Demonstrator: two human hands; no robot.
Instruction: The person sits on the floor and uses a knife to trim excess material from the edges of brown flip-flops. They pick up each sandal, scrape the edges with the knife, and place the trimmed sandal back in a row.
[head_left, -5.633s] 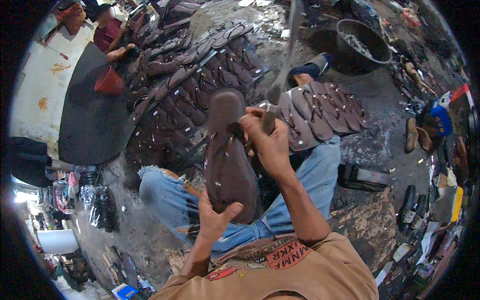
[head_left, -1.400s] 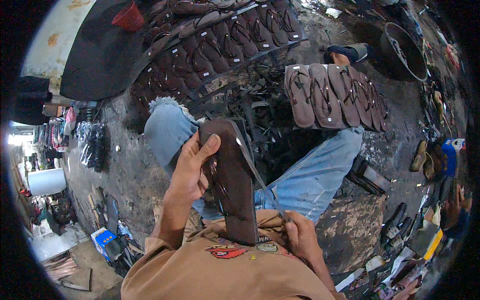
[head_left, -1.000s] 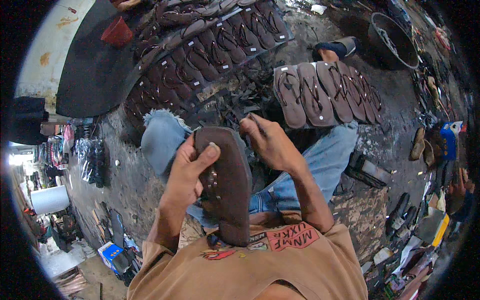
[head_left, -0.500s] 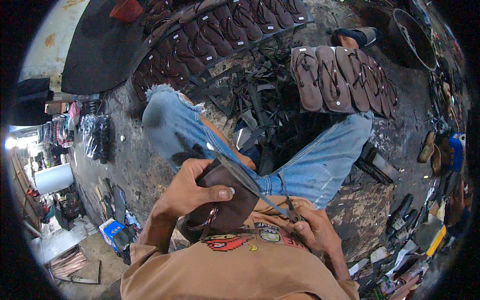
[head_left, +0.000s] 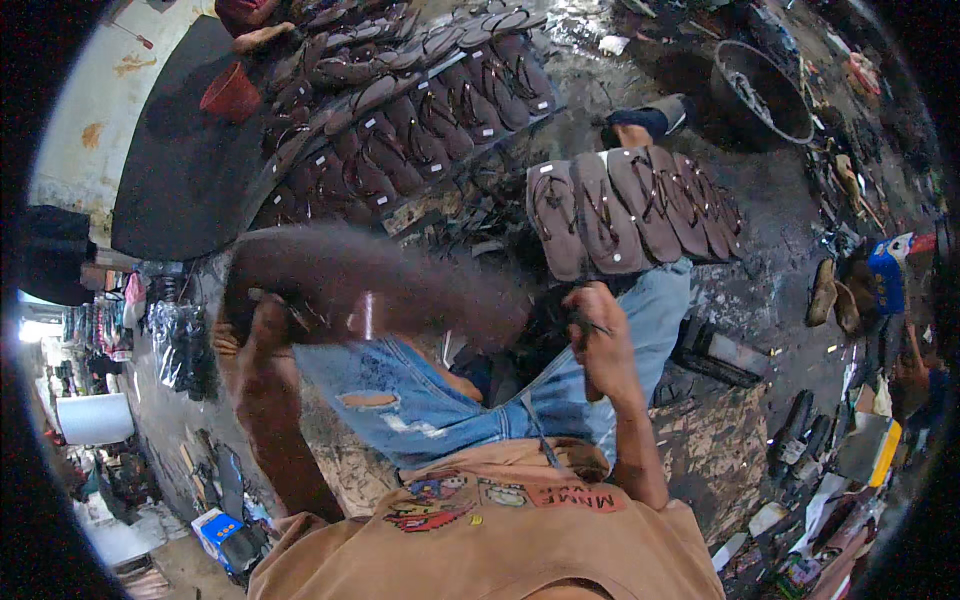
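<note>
My left hand grips one end of a brown flip-flop, held up over my lap and smeared by motion. The thumb presses on it near the strap, and its far end points toward my right hand. Above my right thigh, my right hand is closed, with a small dark tip poking out from the fingers. What that is, I cannot make out. Just beyond my right knee lies a row of overlapping brown flip-flops with thin dark straps.
More brown flip-flops lie in long rows ahead. A red bucket stands far left by a dark sheet. Far right are a large round basin and another person's sandalled foot. Blue boxes and scraps litter the sides.
The flip-flop has been raised from near my belly to out over my knees. The grey strip that ran between my hands no longer shows there. My right hand has moved forward, and the view has shifted.
</note>
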